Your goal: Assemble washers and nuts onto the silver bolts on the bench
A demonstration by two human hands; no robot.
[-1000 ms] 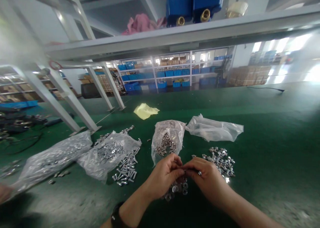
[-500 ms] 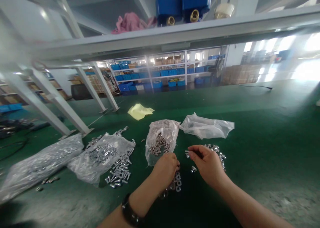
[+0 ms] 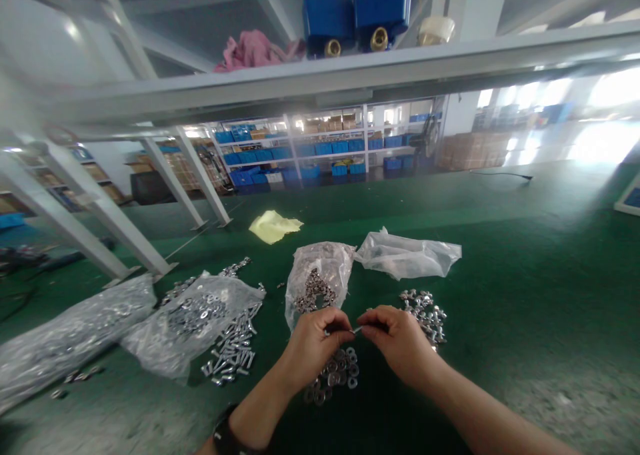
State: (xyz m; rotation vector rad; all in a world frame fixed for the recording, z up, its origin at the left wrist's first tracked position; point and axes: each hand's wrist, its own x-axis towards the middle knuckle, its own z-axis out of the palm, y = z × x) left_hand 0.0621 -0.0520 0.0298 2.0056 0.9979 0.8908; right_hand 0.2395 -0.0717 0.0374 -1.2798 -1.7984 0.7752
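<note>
Both forearms angle in over the green counter [image 3: 525,275], with the left hand [image 3: 317,348] and right hand [image 3: 397,338] meeting near its front edge, fingers [image 3: 340,332] pinched closed on a small silver screw [image 3: 357,330] between them. A pile of steel washers [image 3: 331,375] sits right below, and a heap of nuts [image 3: 424,315] sits just past the right hand.

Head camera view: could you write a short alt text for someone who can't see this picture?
The left hand and right hand work close together above a pile of metal washers on a green workbench, the right hand's fingers pinching a small metal screw. Around them lie loose nuts, a heap of bolts and clear plastic bags.
</note>
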